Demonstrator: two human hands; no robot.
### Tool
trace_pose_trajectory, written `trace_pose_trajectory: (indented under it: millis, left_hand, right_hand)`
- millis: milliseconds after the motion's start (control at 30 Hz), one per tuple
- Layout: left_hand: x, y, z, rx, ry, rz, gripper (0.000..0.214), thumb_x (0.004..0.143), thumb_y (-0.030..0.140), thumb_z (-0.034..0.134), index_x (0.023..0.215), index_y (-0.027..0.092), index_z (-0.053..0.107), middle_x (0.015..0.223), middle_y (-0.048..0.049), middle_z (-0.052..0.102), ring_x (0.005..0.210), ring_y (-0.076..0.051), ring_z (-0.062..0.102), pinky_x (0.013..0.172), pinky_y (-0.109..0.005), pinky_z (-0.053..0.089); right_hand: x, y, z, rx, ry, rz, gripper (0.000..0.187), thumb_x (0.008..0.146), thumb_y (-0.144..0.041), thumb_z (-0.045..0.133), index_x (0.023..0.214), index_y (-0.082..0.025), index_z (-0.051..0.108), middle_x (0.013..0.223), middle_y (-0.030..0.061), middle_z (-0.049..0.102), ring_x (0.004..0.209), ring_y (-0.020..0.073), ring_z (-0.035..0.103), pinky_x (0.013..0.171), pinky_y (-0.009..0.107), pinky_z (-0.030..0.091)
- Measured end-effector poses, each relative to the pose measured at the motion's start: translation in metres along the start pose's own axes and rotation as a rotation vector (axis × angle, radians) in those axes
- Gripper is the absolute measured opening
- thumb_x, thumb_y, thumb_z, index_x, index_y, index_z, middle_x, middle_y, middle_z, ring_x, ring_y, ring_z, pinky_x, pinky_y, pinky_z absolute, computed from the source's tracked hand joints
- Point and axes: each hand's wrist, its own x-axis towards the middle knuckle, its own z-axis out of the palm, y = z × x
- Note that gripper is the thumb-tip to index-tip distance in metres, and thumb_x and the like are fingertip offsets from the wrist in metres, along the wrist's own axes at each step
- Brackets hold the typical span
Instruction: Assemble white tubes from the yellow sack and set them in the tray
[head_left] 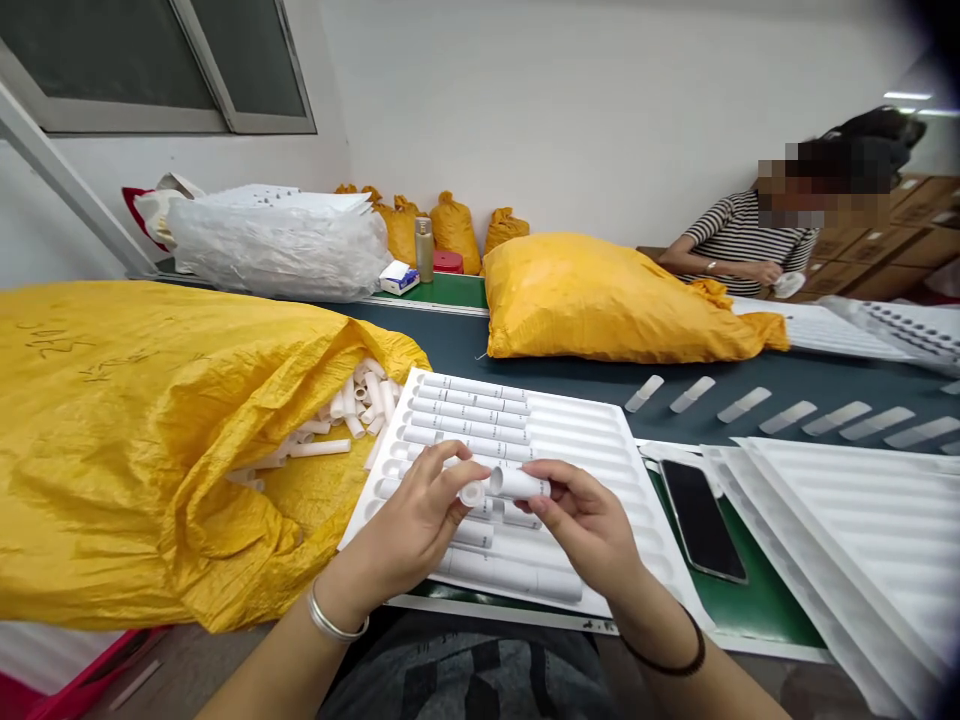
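My left hand (416, 505), with a silver bangle at the wrist, pinches a white tube (472, 494) whose round end faces me. Close beside it, my right hand (592, 520) holds a wider white tube (523, 485) with small dark print, its open end turned left toward the other piece. The two pieces are near each other; whether they touch I cannot tell. Both hands are above a white grooved tray (600, 440), where several printed tubes (480, 409) lie in rows, mostly on the left. My hands hide part of the rows.
An open yellow sack (150, 400) of loose white tubes (367, 400) lies left. A full yellow sack (592, 300) sits behind the tray. At right are a phone (703, 520), stacked trays (870, 540) and several translucent tubes (742, 404) on the dark belt. A co-worker (739, 240) works far right.
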Motion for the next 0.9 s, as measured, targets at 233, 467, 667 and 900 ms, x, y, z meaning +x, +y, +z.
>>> trace_pose_trajectory:
  millis: [233,467,667,900]
  left_hand:
    - [0.007,-0.006,-0.005,0.113,-0.027,-0.014,0.032,0.097,0.024,0.040,0.128,0.025,0.044,0.112,-0.0064,0.062,0.106,-0.019,0.059,0.102,-0.043,0.042]
    - [0.011,-0.003,-0.009,0.295,-0.033,0.161,0.060,0.095,0.034,0.047,0.148,0.022,0.023,0.092,-0.0071,0.068,0.084,-0.021,0.063,0.074,-0.035,0.053]
    - [0.008,-0.004,-0.014,0.091,0.062,-0.059,0.065,0.090,0.040,0.055,0.147,0.021,0.027,0.135,-0.0151,0.053,0.112,-0.023,0.058,0.093,-0.038,0.050]
    - [0.006,-0.005,-0.010,-0.045,0.141,-0.053,0.029,0.089,0.022,0.058,0.118,0.020,0.060,0.106,-0.0052,0.069,0.097,-0.016,0.064,0.086,-0.026,0.051]
  right_hand:
    - [0.008,0.001,-0.006,-0.166,-0.019,-0.114,0.025,0.088,-0.022,0.063,0.113,-0.025,0.064,0.108,0.0079,0.066,0.101,0.0225,0.064,0.082,0.036,0.057]
    - [0.011,-0.008,-0.017,-0.445,-0.229,-0.391,0.040,0.089,-0.007,0.053,0.124,-0.026,0.058,0.116,0.0092,0.062,0.110,0.0206,0.060,0.092,0.037,0.053]
    - [0.013,-0.007,-0.025,-0.420,-0.082,-0.351,0.039,0.089,-0.008,0.055,0.122,-0.028,0.057,0.115,0.0084,0.061,0.112,0.0225,0.057,0.095,0.041,0.049]
    - [0.011,-0.004,-0.033,-0.523,-0.073,-0.270,0.032,0.089,-0.020,0.061,0.119,-0.028,0.059,0.098,0.0026,0.067,0.083,0.0155,0.062,0.075,0.026,0.051]
